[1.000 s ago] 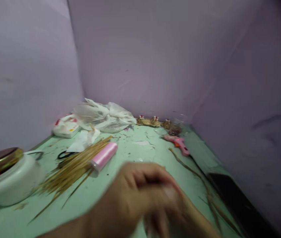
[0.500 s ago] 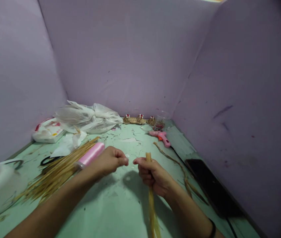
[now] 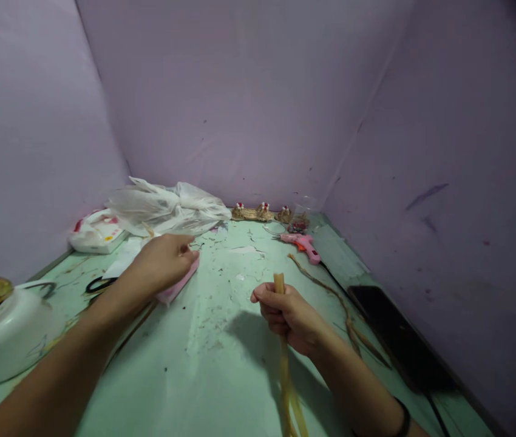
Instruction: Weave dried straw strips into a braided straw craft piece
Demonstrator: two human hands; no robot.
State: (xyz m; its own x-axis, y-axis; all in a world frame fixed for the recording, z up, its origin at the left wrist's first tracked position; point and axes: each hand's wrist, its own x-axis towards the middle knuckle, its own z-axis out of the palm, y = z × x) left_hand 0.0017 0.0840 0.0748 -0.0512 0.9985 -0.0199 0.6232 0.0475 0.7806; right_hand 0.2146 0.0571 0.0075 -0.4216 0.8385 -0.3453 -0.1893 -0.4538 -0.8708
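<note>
The right hand (image 3: 288, 312) is closed around a bundle of straw-coloured strips (image 3: 284, 379), its top poking above the fist and its loose ends hanging toward the near edge of the view. The left hand (image 3: 164, 261), fingers curled, is over the pink thread spool (image 3: 179, 287); whether it grips anything, I cannot tell. Both are above the pale green table (image 3: 203, 376). Right of the strips lie a twisted dried strand (image 3: 328, 287) and a dark smartphone (image 3: 394, 334), with a pink glue gun (image 3: 306, 246) beyond. Straw ornaments (image 3: 252, 214) sit along the back wall (image 3: 249, 109), beside a knotted plastic bag (image 3: 171, 206). At far left stands a white pot (image 3: 12, 340).
</note>
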